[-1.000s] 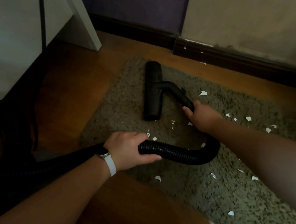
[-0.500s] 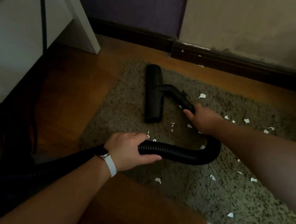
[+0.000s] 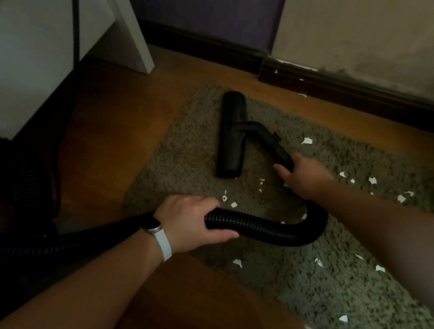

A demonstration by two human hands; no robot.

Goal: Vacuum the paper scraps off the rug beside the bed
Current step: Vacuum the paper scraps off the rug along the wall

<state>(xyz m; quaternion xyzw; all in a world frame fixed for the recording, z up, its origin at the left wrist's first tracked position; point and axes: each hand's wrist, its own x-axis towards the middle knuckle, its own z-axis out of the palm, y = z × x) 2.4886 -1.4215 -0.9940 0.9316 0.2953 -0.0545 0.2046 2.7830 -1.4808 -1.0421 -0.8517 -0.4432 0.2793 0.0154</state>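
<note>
A black vacuum floor nozzle point(image 3: 231, 134) lies flat on the grey shaggy rug point(image 3: 186, 149), lengthwise toward the wall. My right hand point(image 3: 303, 176) grips the nozzle's black neck tube just behind it. A ribbed black hose point(image 3: 270, 227) curves from that tube back to my left hand point(image 3: 194, 221), which grips it near the rug's front edge. White paper scraps point(image 3: 306, 141) lie scattered over the rug, mostly right of the nozzle and below the hose.
White furniture point(image 3: 40, 51) stands at the left on the wooden floor point(image 3: 111, 122). A dark skirting board point(image 3: 342, 88) runs along the wall, with a few scraps beside it. The dark vacuum body point(image 3: 9, 177) sits at the far left.
The nozzle and my right hand have slid slightly toward me and to the right on the rug. My left hand keeps its hold on the hose.
</note>
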